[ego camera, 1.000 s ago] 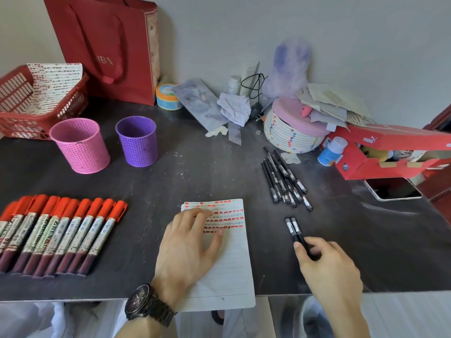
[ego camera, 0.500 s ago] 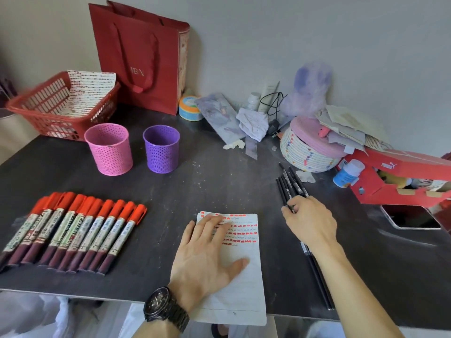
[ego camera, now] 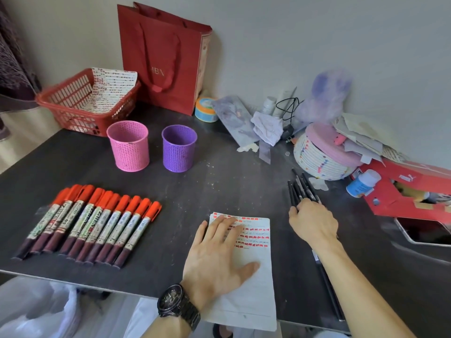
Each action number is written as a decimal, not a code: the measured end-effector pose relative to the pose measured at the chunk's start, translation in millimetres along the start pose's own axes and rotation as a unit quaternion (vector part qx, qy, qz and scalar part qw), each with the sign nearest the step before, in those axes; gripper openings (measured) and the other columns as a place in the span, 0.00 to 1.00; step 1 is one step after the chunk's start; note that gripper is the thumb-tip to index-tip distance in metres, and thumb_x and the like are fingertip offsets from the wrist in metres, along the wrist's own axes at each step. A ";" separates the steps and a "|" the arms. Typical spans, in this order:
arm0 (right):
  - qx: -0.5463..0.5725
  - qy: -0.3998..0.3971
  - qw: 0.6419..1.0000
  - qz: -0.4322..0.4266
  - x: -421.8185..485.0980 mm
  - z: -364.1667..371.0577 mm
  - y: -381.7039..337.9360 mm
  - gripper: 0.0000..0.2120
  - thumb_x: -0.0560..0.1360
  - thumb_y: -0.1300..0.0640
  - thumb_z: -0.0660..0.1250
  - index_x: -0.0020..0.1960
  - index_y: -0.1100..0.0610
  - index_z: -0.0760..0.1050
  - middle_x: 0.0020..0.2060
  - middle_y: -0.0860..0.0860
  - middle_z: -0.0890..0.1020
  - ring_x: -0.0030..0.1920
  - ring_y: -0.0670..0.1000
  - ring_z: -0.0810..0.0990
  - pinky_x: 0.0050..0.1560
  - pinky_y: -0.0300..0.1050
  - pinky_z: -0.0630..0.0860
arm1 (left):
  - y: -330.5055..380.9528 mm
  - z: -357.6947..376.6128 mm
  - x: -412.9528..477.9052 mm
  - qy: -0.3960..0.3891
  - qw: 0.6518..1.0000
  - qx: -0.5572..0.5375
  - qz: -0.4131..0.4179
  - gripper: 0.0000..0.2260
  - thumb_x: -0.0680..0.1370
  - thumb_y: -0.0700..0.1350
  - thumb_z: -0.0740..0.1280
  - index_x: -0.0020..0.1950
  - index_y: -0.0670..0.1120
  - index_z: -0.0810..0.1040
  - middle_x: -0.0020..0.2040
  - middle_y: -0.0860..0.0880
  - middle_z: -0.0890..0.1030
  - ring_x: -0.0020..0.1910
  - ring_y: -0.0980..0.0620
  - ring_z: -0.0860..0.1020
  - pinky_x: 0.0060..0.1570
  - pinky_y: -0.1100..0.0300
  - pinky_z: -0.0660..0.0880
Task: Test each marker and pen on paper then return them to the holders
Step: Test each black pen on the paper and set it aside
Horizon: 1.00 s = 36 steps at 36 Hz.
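Note:
My left hand (ego camera: 214,254) lies flat, fingers spread, on the lined paper (ego camera: 253,291), whose top carries rows of red test marks. My right hand (ego camera: 313,222) reaches over the near ends of a bunch of thin black pens (ego camera: 300,187); its thumb touches them and its fingers curl down over them. Two more black pens (ego camera: 328,286) lie under my right forearm near the front edge. Several red-capped markers (ego camera: 92,220) lie in a row at the left. The pink holder (ego camera: 128,145) and purple holder (ego camera: 179,148) stand empty behind them.
A red basket (ego camera: 73,103) and a red paper bag (ego camera: 163,57) stand at the back left. A white woven box with a pink lid (ego camera: 322,157), a small bottle (ego camera: 361,182), a red shoebox (ego camera: 410,191) and a phone (ego camera: 424,231) crowd the right side.
My right hand left the two black pens near the front edge and moved forward onto the bunch of pens. The view has tilted up. My left hand stays on the paper.

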State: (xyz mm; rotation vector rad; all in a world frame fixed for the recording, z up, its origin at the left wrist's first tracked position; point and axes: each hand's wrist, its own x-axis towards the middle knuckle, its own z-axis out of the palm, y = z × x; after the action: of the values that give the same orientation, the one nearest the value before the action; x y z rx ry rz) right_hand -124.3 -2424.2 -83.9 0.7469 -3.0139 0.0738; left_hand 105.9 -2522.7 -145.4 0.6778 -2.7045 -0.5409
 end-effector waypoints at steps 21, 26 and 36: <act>0.752 -0.072 0.655 0.034 -143.0 12.6 -40.1 0.07 0.71 0.55 0.76 0.48 0.53 0.83 0.46 0.59 0.87 0.48 0.56 0.87 0.47 0.43 0.83 | 6.6 -17.9 -4.4 0.086 0.986 -0.130 0.054 0.22 0.74 0.61 0.70 0.65 0.54 0.77 0.64 0.59 0.77 0.66 0.55 0.73 0.69 0.54 0.66; 0.747 -0.061 0.661 0.043 -144.6 23.8 -39.6 0.04 0.74 0.57 0.77 0.45 0.52 0.83 0.39 0.58 0.86 0.38 0.51 0.83 0.40 0.41 0.80 | 8.7 -25.3 -8.4 0.069 0.986 -0.148 0.041 0.15 0.79 0.60 0.62 0.59 0.55 0.81 0.56 0.60 0.82 0.58 0.54 0.77 0.56 0.53 0.73; 0.743 -0.064 0.666 0.009 -146.3 28.5 -33.9 0.07 0.77 0.51 0.71 0.47 0.53 0.85 0.32 0.53 0.81 0.30 0.49 0.76 0.32 0.39 0.74 | 9.0 -28.8 -12.1 0.049 0.983 -0.160 0.076 0.16 0.83 0.53 0.57 0.55 0.48 0.82 0.50 0.54 0.81 0.48 0.48 0.77 0.48 0.51 0.75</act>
State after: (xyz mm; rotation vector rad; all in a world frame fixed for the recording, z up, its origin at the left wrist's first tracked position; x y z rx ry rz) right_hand 20.1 -2387.5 -117.8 0.6155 -2.3414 2.6705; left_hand 123.4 -2517.4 -118.5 0.3981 -2.4718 -0.8550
